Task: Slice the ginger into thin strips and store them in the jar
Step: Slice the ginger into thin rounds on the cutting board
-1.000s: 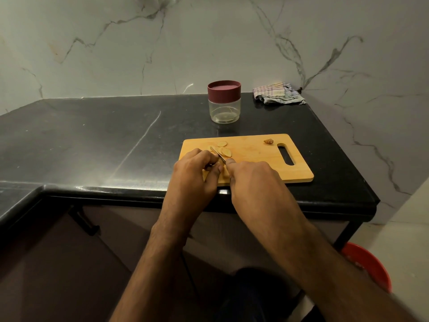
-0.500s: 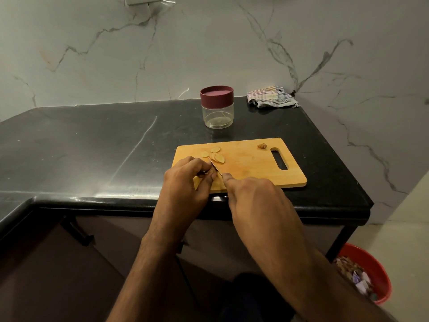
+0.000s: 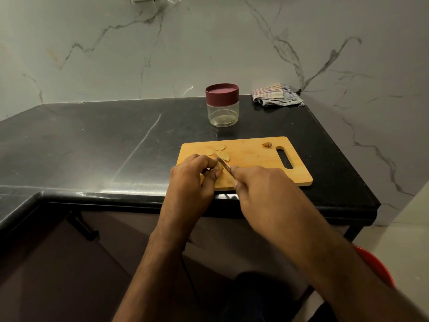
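Pale ginger point(image 3: 214, 169) lay near the front left corner of the wooden board point(image 3: 253, 156), where we found the left hand point(image 3: 193, 176) pinching it in curled fingers to steady it while the right hand point(image 3: 260, 184) gripped the knife point(image 3: 224, 165), blade angled across it. We judged the cut slices point(image 3: 220, 152) were left just behind to keep the cutting spot free. We noted the board sat close to the counter point(image 3: 92, 145) edge, with open room behind towards the lidded, empty jar point(image 3: 222, 104).

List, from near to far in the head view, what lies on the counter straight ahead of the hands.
Knife → ginger slices on the cutting board → jar, lid on, near the wall.
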